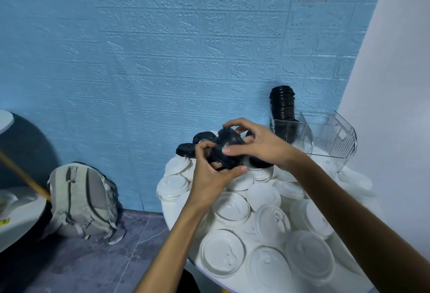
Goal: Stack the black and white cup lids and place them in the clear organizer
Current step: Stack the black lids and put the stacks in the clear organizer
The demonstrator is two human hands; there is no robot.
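Both hands hold a short stack of black lids [226, 150] above the far side of a small white table [176, 213]. My left hand [209, 171] grips the stack from below and the left. My right hand [256, 143] curls over its top and right side. Loose black lids [186, 149] lie behind the hands. Several white lids [232, 209] cover most of the table. The clear organizer [325, 140] stands at the table's far right, with a tall stack of black lids [282, 104] in its left compartment.
A blue brick-pattern wall runs behind the table, and a white wall [395, 83] closes the right side. A grey backpack [83, 199] leans on the floor to the left. The edge of another round table [21, 218] shows at far left.
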